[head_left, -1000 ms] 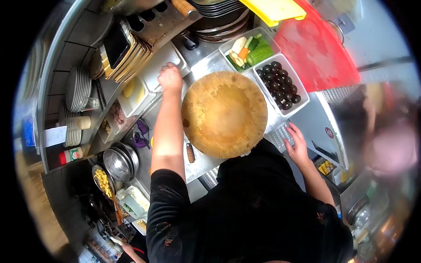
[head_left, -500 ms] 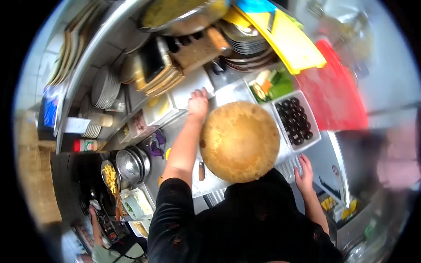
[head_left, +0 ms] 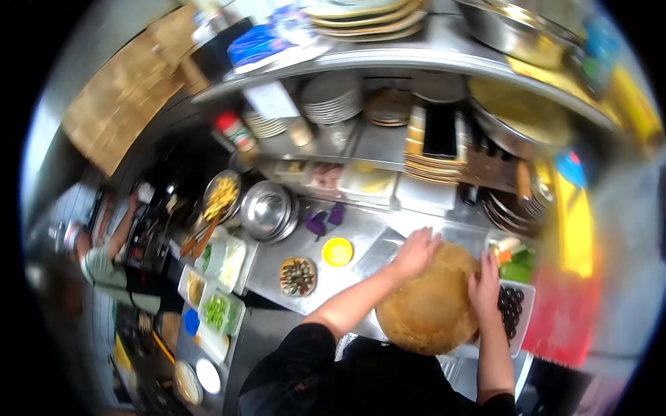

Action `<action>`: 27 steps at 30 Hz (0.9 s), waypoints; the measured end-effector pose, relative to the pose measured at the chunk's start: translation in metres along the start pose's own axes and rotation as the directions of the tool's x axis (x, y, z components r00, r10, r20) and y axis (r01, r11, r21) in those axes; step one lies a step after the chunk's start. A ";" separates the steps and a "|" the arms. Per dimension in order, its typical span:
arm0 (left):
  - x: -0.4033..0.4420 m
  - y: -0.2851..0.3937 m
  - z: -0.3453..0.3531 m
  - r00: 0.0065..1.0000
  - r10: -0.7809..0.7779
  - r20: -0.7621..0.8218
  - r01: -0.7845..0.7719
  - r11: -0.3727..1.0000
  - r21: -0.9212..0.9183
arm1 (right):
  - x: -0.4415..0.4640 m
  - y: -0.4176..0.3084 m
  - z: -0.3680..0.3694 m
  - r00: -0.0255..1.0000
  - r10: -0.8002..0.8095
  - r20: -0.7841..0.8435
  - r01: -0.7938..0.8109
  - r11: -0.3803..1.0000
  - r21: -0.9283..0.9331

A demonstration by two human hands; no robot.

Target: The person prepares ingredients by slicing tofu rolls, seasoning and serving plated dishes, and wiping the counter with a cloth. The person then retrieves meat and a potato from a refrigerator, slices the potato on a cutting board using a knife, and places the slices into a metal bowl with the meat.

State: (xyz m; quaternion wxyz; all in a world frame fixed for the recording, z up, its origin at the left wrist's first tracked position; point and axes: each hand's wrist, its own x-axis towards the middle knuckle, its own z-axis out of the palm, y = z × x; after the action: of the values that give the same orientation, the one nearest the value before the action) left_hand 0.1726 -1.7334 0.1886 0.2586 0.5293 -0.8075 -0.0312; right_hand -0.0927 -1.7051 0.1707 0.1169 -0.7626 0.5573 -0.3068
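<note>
A round wooden chopping block (head_left: 427, 305) stands on the steel counter before me. My left hand (head_left: 416, 253) lies at its upper left rim, fingers spread and nothing seen in them. At the block's right rim rests my right hand (head_left: 485, 284), its fingers stretched upward, also holding nothing visible. Just right of that hand is a white tub of dark round eggs or fruit (head_left: 512, 308), partly hidden. Behind it sits a container of cut vegetables (head_left: 513, 263). A small yellow bowl (head_left: 337, 252) and a round dish of dark pieces (head_left: 297, 276) are to the left.
Stacked metal bowls (head_left: 269, 211) and purple pieces (head_left: 325, 220) are at the counter's back left. A steel shelf (head_left: 388, 59) with plates runs overhead. A red board (head_left: 565, 319) is at right. Another person (head_left: 104, 260) works at the far left.
The view has turned left. My left hand has come from the white lid behind the block to its rim; my right hand has risen from beside the counter onto the block's right edge.
</note>
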 end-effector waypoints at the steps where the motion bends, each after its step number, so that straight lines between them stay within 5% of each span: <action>1: -0.030 0.011 -0.011 0.995 0.032 -0.095 -0.034 0.999 -0.020 | 0.033 0.004 0.013 0.998 -0.043 -0.038 0.044 0.999 0.015; 4: -0.137 0.026 -0.033 0.989 -0.149 -0.022 0.146 0.984 -0.098 | 0.121 0.016 0.040 0.997 -0.033 -0.065 0.038 0.996 0.079; 7: -0.235 0.031 -0.046 0.933 -0.360 0.022 0.361 0.932 -0.043 | 0.181 0.017 0.056 0.996 0.062 -0.063 -0.067 0.994 -0.086; 8: -0.257 0.034 -0.056 0.852 -0.504 0.145 0.514 0.857 -0.042 | 0.194 0.015 0.058 0.993 0.029 -0.117 -0.047 0.988 -0.149; 12: -0.329 0.032 -0.037 0.760 -0.649 0.031 0.645 0.760 0.081 | 0.241 0.043 0.084 0.980 0.194 -0.048 -0.200 0.956 -0.216; 13: -0.335 0.031 -0.030 0.765 -0.644 0.025 0.639 0.763 0.092 | 0.251 0.056 0.096 0.979 0.155 -0.132 -0.178 0.967 -0.180; 14: -0.337 0.028 -0.019 0.770 -0.638 0.019 0.633 0.767 0.104 | 0.265 0.100 0.129 0.934 -0.102 -0.344 0.011 0.967 -0.255; 17: -0.330 0.015 0.009 0.776 -0.626 0.083 0.616 0.779 0.113 | 0.291 0.095 0.122 0.920 -0.246 -0.304 0.158 0.945 -0.287; 21: -0.313 0.000 0.047 0.688 -0.687 0.234 0.671 0.725 0.156 | 0.303 0.102 0.120 0.975 -0.179 -0.129 0.125 0.930 -0.346; 22: -0.312 -0.003 0.055 0.683 -0.681 0.266 0.616 0.732 0.291 | 0.305 0.109 0.124 0.987 -0.146 -0.071 0.108 0.919 -0.378; 25: -0.294 -0.003 0.045 0.727 -0.686 0.003 0.667 0.708 0.230 | 0.304 0.134 0.132 0.977 0.014 0.210 0.109 0.820 -0.562; 26: -0.289 -0.005 0.047 0.585 -0.806 0.094 0.773 0.589 0.236 | 0.297 0.136 0.128 0.966 0.066 0.251 0.097 0.807 -0.583; 27: -0.283 -0.002 0.032 0.657 -0.753 0.017 0.718 0.633 0.291 | 0.283 0.132 0.124 0.967 0.087 0.238 0.060 0.834 -0.549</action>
State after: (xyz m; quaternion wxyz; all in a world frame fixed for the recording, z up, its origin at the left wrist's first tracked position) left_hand 0.2463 -1.4951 0.0513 0.0958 0.8381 -0.5332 -0.0645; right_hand -0.0673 -2.0325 0.0998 -0.0358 -0.7927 0.6077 -0.0325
